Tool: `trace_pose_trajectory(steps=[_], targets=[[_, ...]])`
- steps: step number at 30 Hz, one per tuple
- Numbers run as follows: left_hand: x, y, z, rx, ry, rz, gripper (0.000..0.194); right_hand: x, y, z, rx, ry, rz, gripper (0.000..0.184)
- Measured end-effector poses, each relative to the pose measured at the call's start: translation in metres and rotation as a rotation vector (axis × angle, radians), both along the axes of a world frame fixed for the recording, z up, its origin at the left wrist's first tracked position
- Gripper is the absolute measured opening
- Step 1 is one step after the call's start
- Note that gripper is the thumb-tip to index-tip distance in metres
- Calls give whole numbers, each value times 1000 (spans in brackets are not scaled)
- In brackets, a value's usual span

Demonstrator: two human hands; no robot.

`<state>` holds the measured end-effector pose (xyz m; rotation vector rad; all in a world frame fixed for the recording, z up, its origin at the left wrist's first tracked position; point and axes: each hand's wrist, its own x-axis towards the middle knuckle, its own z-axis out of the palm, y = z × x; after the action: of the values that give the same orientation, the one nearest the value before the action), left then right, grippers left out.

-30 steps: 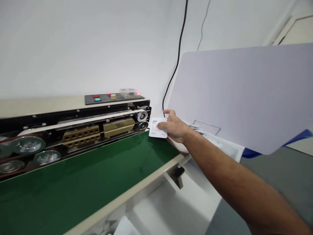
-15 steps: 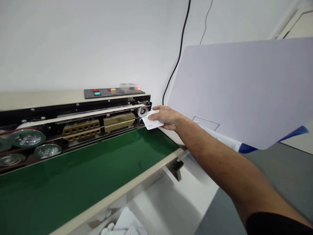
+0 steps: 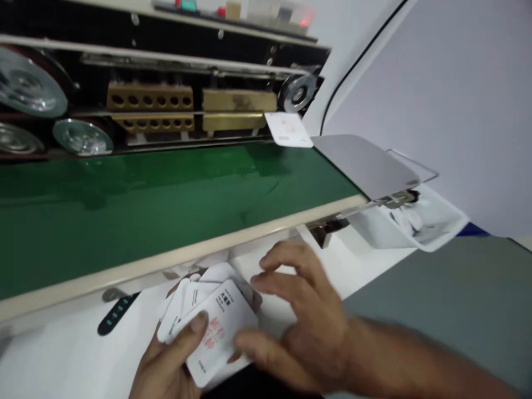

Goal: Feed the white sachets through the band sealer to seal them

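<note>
Left hand (image 3: 166, 360) clamps a fanned stack of small white printed sachets (image 3: 211, 321) low in front of the white table (image 3: 62, 354), thumb pressed across the top one. Right hand (image 3: 307, 316) hovers at the stack's edge, fingers loosely spread, nothing in its grip. One white sachet (image 3: 288, 130) sits at the infeed end of the green conveyor belt (image 3: 166, 188), by the brass sealing bars (image 3: 195, 108). Best peel off just the top sachet, keeping its open edge straight.
</note>
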<state>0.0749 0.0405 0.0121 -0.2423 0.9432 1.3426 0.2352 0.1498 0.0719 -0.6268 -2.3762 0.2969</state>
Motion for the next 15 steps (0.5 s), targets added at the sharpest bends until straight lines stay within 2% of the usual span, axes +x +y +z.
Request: trace_pose_trajectory(steps=[3, 6, 11, 15], targets=[[1, 5, 4, 100, -43, 32, 82, -7, -30, -39, -205, 27, 19, 72], [-1, 6, 3, 85, -9, 27, 80, -17, -35, -57, -437, 21, -45, 82], [-3, 4, 1, 0, -78, 54, 71, -19, -28, -57, -703, 62, -91, 73], [-3, 6, 0, -6, -70, 46, 66, -13, -24, -52, -1056, 203, -24, 54]])
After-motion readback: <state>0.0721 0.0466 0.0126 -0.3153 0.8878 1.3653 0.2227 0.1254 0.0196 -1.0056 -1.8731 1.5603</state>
